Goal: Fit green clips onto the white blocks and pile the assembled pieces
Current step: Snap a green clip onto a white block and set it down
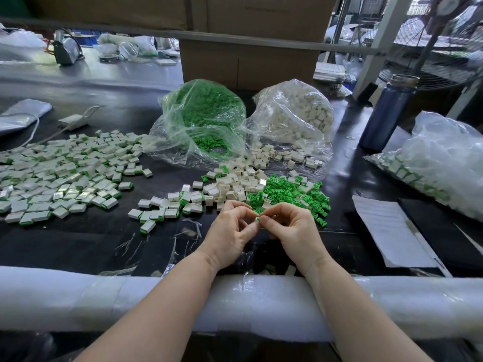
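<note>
Factory assembly bench — bulk parts bags (203, 118), stacked cartons (248, 64), industrial fan (428, 61)

Assembled pile (65, 173) left of clip bag (203, 113)

Green clip (258, 218) mostly hidden between fingertips of both hands; assembled pile (60, 176) cut off at 9 o'clock edge.
</note>
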{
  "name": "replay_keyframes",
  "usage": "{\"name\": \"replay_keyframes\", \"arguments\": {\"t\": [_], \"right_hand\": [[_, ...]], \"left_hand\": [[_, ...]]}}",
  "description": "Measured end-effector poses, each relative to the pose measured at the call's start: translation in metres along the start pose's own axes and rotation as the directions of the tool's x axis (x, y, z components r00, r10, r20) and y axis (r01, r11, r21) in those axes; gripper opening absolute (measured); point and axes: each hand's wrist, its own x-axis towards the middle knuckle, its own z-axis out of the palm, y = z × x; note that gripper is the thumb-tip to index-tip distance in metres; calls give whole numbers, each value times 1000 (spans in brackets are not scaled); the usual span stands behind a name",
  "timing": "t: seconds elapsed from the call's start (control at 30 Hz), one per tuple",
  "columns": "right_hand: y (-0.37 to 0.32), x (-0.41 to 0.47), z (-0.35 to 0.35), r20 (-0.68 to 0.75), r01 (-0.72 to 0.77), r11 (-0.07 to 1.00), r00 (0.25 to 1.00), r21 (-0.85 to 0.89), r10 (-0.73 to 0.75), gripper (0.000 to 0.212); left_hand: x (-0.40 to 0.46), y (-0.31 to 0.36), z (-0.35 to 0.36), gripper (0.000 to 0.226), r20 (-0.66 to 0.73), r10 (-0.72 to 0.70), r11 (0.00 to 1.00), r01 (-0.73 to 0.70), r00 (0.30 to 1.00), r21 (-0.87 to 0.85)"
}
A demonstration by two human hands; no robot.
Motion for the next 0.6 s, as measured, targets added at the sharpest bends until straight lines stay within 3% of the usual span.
{"name": "replay_keyframes", "arguments": {"t": [0.2, 0.4, 0.6], "right_hand": [[0, 2, 0, -32, 20, 983, 999, -181, -26, 7], [2, 2, -1, -66, 30, 986, 997, -163, -41, 15], [6, 3, -1, -129, 19, 977, 990, -214, -48, 15]], "left_hand": [[0, 0, 1, 10, 7, -6, 1000, 6, 1000, 3], [1, -3, 0, 10, -32, -14, 996, 17, 999, 87], [1, -4, -1, 10, -122, -101, 993, 92, 987, -75]]}}
